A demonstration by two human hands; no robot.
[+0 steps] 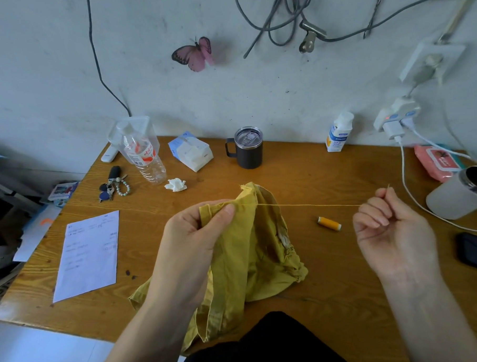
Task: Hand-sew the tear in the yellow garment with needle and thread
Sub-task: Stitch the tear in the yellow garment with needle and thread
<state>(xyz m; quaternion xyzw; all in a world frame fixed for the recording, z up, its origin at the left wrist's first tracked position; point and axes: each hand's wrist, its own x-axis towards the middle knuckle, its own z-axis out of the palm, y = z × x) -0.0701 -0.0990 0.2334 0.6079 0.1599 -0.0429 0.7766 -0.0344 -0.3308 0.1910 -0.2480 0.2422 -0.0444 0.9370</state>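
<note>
Left hand (190, 235) pinches the yellow garment (251, 251) above the wooden table (331, 272); right hand (389, 223) pinches the needle (387, 188), thread (309, 204) stretched taut between them. 1 orange spool (329, 223) lies nearby; cables (279, 15) hang on the scuffed wall (63, 65).

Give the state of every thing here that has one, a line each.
left hand, pinches the yellow garment.
right hand, pinches the needle.
yellow garment, bunched, partly lifted.
thread, taut between garment and right hand.
spool, lying on its side.
mug, upright, lid on.
water bottle, leaning.
</note>
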